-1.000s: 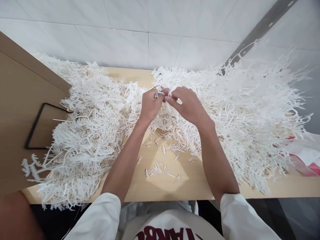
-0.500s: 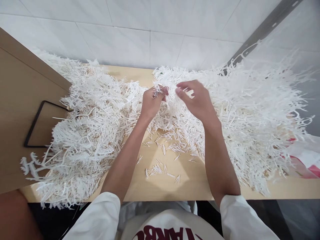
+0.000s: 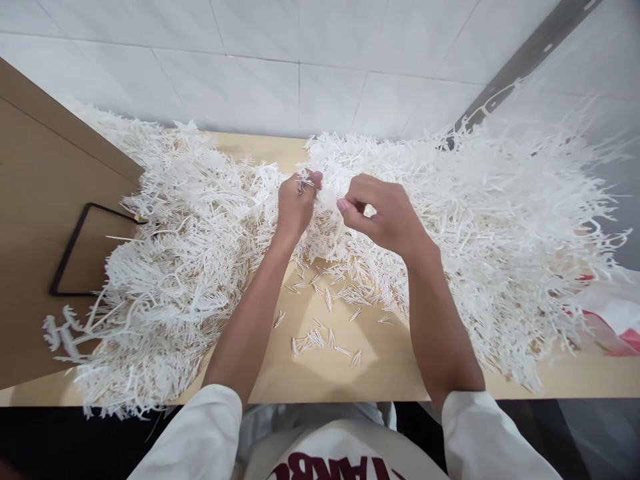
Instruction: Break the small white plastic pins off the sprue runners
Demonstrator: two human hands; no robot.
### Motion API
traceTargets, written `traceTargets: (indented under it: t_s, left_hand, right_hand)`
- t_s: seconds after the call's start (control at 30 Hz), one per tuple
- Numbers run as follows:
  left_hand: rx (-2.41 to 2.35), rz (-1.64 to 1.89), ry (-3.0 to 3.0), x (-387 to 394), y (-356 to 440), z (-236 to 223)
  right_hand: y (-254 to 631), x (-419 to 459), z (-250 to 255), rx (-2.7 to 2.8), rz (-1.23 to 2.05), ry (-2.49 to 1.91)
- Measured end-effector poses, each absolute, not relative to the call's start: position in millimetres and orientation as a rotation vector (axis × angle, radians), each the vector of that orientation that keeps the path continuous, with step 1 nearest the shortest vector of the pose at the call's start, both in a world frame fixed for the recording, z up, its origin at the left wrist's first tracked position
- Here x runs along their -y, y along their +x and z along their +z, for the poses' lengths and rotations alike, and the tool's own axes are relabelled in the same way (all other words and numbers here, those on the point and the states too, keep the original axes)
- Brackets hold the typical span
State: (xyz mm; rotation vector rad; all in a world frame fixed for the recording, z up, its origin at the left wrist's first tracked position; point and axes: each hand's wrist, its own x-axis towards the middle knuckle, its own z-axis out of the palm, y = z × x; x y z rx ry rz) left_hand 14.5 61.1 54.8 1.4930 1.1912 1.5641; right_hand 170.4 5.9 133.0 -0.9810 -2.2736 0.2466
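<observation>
My left hand (image 3: 295, 212) is closed around a small white branched plastic piece (image 3: 304, 182), whose thin prongs stick out above the fist. To its right, my right hand (image 3: 380, 210) is closed with thumb and index finger pinched together. Whatever it may hold is hidden or too small to make out. The hands are apart, both over white plastic bits at the middle of the table. A heap of white branched plastic pieces (image 3: 175, 267) lies left of my left arm. Another tangled heap of branched pieces (image 3: 500, 227) spreads beyond my right hand.
Small loose white slivers (image 3: 313, 340) are scattered on the wooden table (image 3: 340, 380) between my forearms. At the left stands a brown panel (image 3: 45, 220) with a black metal loop (image 3: 67, 257). A red-and-white plastic bag (image 3: 607, 320) lies far right. Behind is a tiled wall (image 3: 240, 87).
My hands met at the fingertips a second ago. The right hand has drawn off to the right, then dropped slightly and closed its fingers. My left hand has shifted slightly left, still holding its piece.
</observation>
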Motion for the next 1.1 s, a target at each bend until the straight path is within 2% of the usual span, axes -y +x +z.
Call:
traceTargets:
  t_s: [0.1, 0.27, 0.4, 0.5, 0.6, 0.77, 0.97, 1.1]
  left_hand:
    - [-1.178, 1.629, 1.390, -62.8, 9.7, 55.3]
    - [-0.856, 1.454, 1.386, -57.0, 13.9, 65.0]
    - [-0.760, 1.347, 1.449, -52.2, 20.4, 66.8]
    - [-0.756, 1.353, 1.475, -52.0, 24.5, 63.4]
    - [-0.800, 1.411, 1.456, -52.1, 28.8, 58.2]
    - [-1.005, 1.544, 1.272, -53.9, 22.8, 53.6]
    - [-0.801, 1.395, 1.330, -57.9, 12.4, 59.2]
    - [-0.699, 1.305, 1.421, -54.5, 15.4, 60.5]
  right_hand:
    - [170.0, 5.5, 145.2, 2.098, 0.239, -0.899]
    - [179.8, -10.3, 134.3, 1.903, 0.218, -1.244]
    - [178.0, -23.6, 118.5, 1.988, 0.470, -1.259]
    - [171.7, -22.5, 117.6, 2.043, 0.440, -1.266]
    - [168.0, -13.1, 126.8, 2.165, 0.362, -1.263]
    - [167.8, 5.8, 147.6, 2.384, 0.648, -1.033]
    - [173.4, -13.3, 127.2, 1.878, 0.320, -1.295]
    - [172.0, -23.8, 114.0, 1.936, 0.505, -1.290]
